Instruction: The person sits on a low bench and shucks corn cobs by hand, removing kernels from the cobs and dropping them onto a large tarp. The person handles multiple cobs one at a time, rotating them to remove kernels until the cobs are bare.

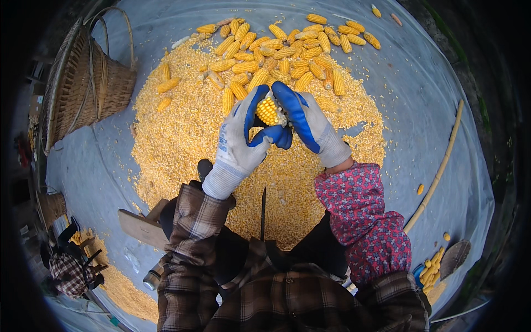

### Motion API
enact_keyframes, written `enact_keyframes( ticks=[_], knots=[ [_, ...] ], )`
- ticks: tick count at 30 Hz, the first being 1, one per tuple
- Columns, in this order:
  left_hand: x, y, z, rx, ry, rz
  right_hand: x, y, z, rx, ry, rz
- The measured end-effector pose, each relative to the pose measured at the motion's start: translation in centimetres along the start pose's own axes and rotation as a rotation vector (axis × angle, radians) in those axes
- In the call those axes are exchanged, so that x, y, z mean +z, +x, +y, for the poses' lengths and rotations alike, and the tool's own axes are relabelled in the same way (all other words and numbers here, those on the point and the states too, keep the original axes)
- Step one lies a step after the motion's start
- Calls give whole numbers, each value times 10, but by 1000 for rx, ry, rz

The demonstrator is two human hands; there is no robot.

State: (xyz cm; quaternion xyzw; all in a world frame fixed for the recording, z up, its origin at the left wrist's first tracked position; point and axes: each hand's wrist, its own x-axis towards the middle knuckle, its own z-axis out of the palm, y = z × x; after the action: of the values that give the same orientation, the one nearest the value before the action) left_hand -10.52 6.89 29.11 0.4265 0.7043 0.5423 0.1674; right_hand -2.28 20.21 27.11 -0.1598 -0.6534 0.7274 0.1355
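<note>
An ear of corn (267, 111), partly stripped of kernels on its right side, is between my two gloved hands in the middle of the view. My left hand (249, 133), in a grey glove with blue-coated fingers, grips it from the left. My right hand (305, 120), gloved alike, presses against its stripped side, with the fingers curled. Beneath both hands spreads a wide heap of loose corn kernels (178, 137). Whole ears of yellow corn (284, 52) lie scattered over the far part of the heap. A dark narrow upright piece (263, 216) stands between my knees.
A wicker basket (93, 83) lies tilted at the left on the grey plastic sheet (103, 153). At the right rests a bamboo pole (435, 176). A wooden board (143, 228) juts out beside my left leg. Another person (70, 269) sits at the lower left near more kernels.
</note>
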Motion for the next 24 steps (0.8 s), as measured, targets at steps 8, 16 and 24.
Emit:
enact_keyframes(
  ticks=[8, 16, 24],
  knots=[
    [-1, 0, 0, -91, 14, -60, 13, 9, 4, -574, -545, 350],
    [-5, 3, 1, -95, -14, -37, -3, 1, -26, 241, 181, -96],
    [1, 3, 3, -179, -155, -44, 6, 0, -5, 173, 29, 116]
  ],
)
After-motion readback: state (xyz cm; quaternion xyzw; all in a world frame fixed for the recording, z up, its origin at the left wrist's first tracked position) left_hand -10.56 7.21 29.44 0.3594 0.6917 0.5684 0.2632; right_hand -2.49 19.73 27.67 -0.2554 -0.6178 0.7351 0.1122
